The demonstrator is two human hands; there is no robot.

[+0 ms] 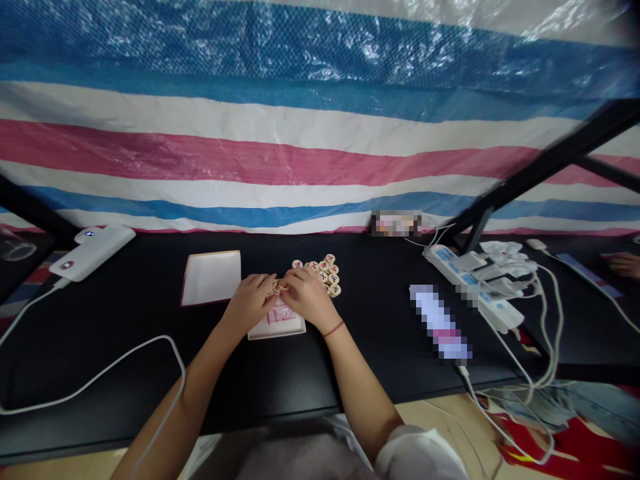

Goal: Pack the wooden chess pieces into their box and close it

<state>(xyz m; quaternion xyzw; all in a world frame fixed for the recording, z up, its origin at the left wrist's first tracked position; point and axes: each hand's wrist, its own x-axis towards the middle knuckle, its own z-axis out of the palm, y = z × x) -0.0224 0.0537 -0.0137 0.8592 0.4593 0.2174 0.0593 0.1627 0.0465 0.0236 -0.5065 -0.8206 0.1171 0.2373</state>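
My left hand [249,300] and my right hand [306,297] meet at the middle of a black table [125,347]. Their fingertips pinch small round xiangqi pieces [279,287], one in each hand as far as I can tell. A stack-like cluster of several wooden xiangqi pieces [320,272] lies just beyond my right hand. Under my hands sits a small white card with a red-lined grid [277,323], partly hidden by my palms. A blank white square tray or card [211,278] lies left of my left hand. A red string circles my right wrist.
A white power bank [91,252] with a cable sits at the left. At the right are a white power strip [473,283], tangled cords and a blurred object [440,321]. Another person's hand [625,265] rests at the far right. A striped tarp hangs behind the table.
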